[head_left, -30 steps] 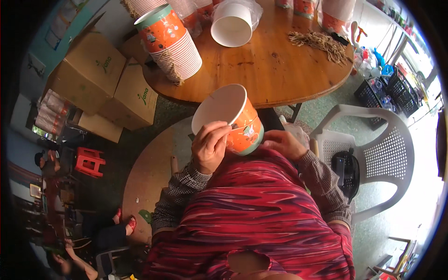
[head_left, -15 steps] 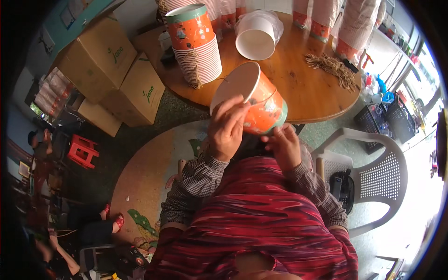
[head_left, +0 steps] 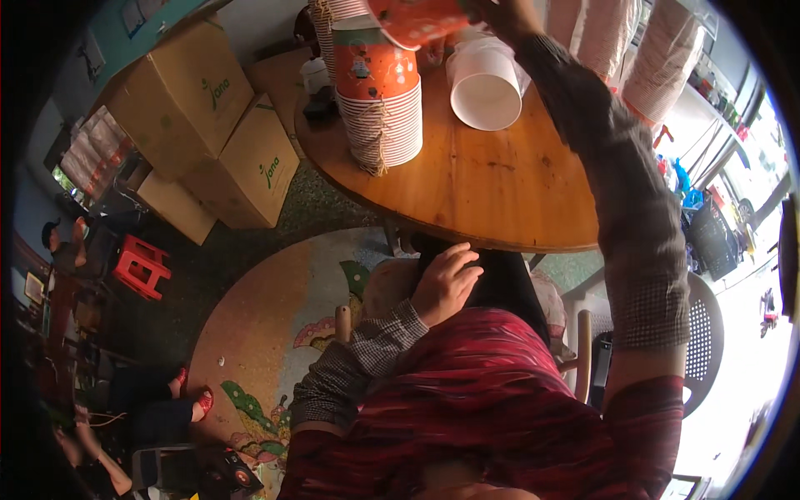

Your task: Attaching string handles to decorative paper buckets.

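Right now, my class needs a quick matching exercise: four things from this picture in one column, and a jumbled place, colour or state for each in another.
Column A
1. Right hand
2. Left hand
3. White cup
4. Stool

Column B
a. Red
b. Holding nothing
c. On the wooden table, open end showing
d. Holding an orange cup

Pairs: 1-d, 2-b, 3-c, 4-a

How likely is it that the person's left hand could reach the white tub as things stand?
Probably yes: the left hand looks empty, and bare tabletop lies between it and the white tub. The right arm passes to the tub's right, seemingly leaving that way free.
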The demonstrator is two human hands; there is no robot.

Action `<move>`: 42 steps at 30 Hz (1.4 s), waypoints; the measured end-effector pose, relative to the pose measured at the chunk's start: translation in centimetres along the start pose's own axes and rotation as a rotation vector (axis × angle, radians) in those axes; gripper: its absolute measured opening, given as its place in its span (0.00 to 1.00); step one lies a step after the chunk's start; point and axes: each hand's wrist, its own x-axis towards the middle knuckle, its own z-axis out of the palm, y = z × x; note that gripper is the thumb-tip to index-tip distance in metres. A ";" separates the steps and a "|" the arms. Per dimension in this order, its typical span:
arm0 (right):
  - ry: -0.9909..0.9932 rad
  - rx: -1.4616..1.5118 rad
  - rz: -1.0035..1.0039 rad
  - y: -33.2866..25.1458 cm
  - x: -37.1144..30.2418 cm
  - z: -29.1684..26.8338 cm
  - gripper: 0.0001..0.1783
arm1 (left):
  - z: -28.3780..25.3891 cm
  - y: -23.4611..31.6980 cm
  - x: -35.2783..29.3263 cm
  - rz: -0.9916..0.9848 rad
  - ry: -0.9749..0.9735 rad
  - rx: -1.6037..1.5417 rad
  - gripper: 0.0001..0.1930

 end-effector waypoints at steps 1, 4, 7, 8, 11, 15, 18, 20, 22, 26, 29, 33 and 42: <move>-0.049 -0.015 -0.176 -0.5 1.9 1.0 0.10 | 0.3 -0.4 0.0 -0.006 -0.022 -0.007 0.09; -0.111 -0.612 -0.464 -4.7 4.7 7.1 0.13 | 0.0 -1.3 -1.2 -0.084 -0.024 -0.007 0.10; -0.252 -0.774 -0.430 -5.9 5.8 10.9 0.14 | -0.5 -2.1 -1.5 -0.148 -0.033 -0.034 0.10; -0.292 -0.862 -0.473 -4.4 7.2 10.6 0.13 | -0.3 -2.0 -1.0 -0.141 -0.039 -0.053 0.11; -0.548 -1.021 -0.334 -4.9 8.0 13.0 0.12 | -1.1 -2.6 -1.4 -0.182 -0.059 -0.065 0.13; -0.715 -0.648 -0.031 -4.6 8.6 13.7 0.13 | -2.3 -2.4 -1.4 -0.199 -0.052 -0.114 0.14; -0.933 -0.516 0.071 -4.8 9.9 12.8 0.13 | -2.8 -2.5 -1.4 -0.201 -0.059 -0.136 0.14; -0.883 -0.535 0.005 -4.0 9.4 13.2 0.12 | -2.9 -2.5 -1.5 -0.209 -0.077 -0.161 0.15; -0.833 -0.553 -0.065 -3.3 8.8 13.5 0.12 | -2.6 -2.5 -1.7 -0.212 -0.088 -0.180 0.16; -0.720 -0.588 -0.207 -1.9 7.5 13.8 0.12 | -2.0 -2.5 -1.9 -0.201 -0.117 -0.185 0.17; -0.627 -0.608 -0.315 -1.4 6.5 13.9 0.12 | -1.6 -2.7 -2.2 -0.201 -0.126 -0.172 0.17; -0.519 -0.659 -0.449 -1.2 5.1 13.3 0.12 | -0.8 -2.9 -2.5 -0.198 -0.144 -0.167 0.16; -0.573 -0.481 0.078 -5.0 7.0 2.5 0.15 | 2.6 -4.8 -4.9 -0.201 -0.263 -0.159 0.13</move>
